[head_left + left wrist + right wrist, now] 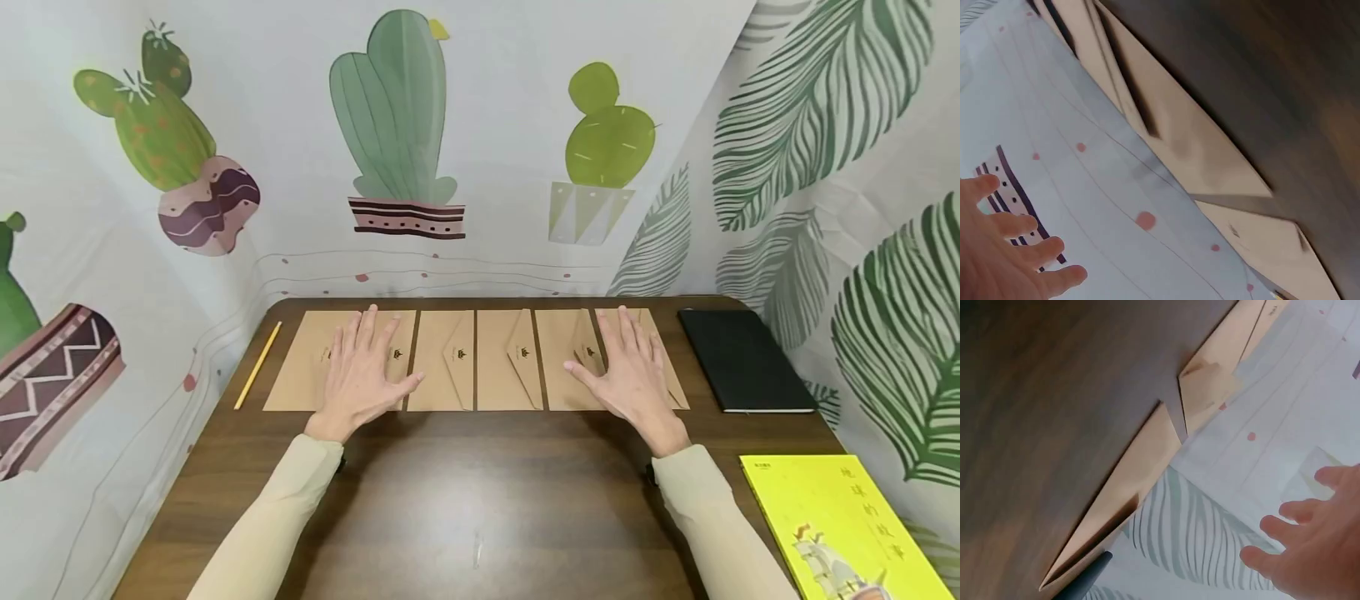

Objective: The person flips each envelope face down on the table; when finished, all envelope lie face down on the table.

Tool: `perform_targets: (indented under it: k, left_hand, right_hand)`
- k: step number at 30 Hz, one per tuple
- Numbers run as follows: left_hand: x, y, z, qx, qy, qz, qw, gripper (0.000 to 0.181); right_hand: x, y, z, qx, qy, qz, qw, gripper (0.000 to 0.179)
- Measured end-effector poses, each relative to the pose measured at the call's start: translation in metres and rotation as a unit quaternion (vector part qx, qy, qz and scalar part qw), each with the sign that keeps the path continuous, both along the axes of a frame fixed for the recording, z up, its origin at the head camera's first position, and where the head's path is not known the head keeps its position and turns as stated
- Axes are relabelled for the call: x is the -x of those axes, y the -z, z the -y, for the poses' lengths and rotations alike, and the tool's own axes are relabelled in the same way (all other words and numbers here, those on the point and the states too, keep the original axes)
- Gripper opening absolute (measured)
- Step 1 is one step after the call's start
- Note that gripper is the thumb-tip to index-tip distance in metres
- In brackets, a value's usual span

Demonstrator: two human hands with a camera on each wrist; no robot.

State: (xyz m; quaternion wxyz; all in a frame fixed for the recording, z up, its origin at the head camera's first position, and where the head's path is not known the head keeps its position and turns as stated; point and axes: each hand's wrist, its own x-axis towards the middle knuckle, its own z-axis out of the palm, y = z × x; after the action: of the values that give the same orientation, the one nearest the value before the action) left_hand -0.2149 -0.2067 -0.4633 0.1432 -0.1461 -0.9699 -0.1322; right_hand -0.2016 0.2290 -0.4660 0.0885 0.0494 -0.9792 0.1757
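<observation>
Several brown kraft envelopes (442,383) lie in a row along the far side of the wooden table, their pointed flaps marked with a small dark crown. Over the left end of the row is my left hand (363,375), fingers spread and straight, holding nothing. My right hand (633,379) spreads the same way over the right end. Both wrist views show fingers held out above the table, apart from the envelopes. Beneath the palms, parts of the envelopes (1210,150) are hidden in the head view. Some flaps (1094,540) stand slightly raised.
A yellow pencil-like stick (258,365) lies left of the envelopes. To their right is a black notebook (742,358), with a bright yellow book (840,508) showing a ship nearer the front. A cactus-print cloth (502,150) hangs behind the table (480,492).
</observation>
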Motion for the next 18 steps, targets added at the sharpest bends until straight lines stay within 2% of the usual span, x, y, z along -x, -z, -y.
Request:
perform_targets:
  k: [4, 7, 13, 18]
  left_hand:
    - [-0.003, -0.004, -0.01, -0.015, 0.006, -0.027, 0.9995, 0.099]
    - [-0.007, -0.01, -0.021, -0.046, 0.007, -0.035, 0.9983, 0.093]
    - [-0.016, -0.016, -0.048, -0.127, 0.028, -0.023, 0.9913, 0.081]
    - [-0.022, -0.015, -0.073, -0.162, 0.036, -0.006, 0.9861, 0.074]
  right_hand:
    - [-0.004, -0.009, -0.003, 0.038, 0.014, -0.021, 0.9989, 0.105]
    - [-0.006, -0.017, -0.006, 0.064, 0.027, -0.036, 0.997, 0.101]
    - [-0.015, -0.026, -0.018, 0.092, 0.058, -0.055, 0.9926, 0.088]
    - [-0.018, -0.023, -0.037, 0.12, 0.076, -0.054, 0.9884, 0.083]
